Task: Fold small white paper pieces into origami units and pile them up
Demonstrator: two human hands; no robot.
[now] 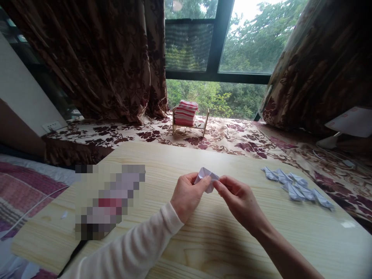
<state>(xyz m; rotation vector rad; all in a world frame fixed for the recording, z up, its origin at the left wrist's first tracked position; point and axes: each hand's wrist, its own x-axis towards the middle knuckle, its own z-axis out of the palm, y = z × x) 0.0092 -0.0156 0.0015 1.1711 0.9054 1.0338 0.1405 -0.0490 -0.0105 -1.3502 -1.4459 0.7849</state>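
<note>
A small piece of folded white paper (pixel 205 173) is held up over the wooden table, with crease lines showing on it. My left hand (pixel 188 193) grips it from the left, thumb pressed on its face and fingers behind. From the other side my right hand (pixel 236 195) pinches its right edge between thumb and fingertips. Both hands are closed on the same paper. To the right, several folded paper boats (pixel 295 188) lie grouped in loose rows on the table (pixel 162 162).
A blurred-out object (pixel 110 205) with a black cord lies on the table's left. Beyond the table, a small wooden rack (pixel 205 124) holds folded red-and-white cloths (pixel 186 113) on the patterned window seat. At right stands a white lamp (pixel 350 122).
</note>
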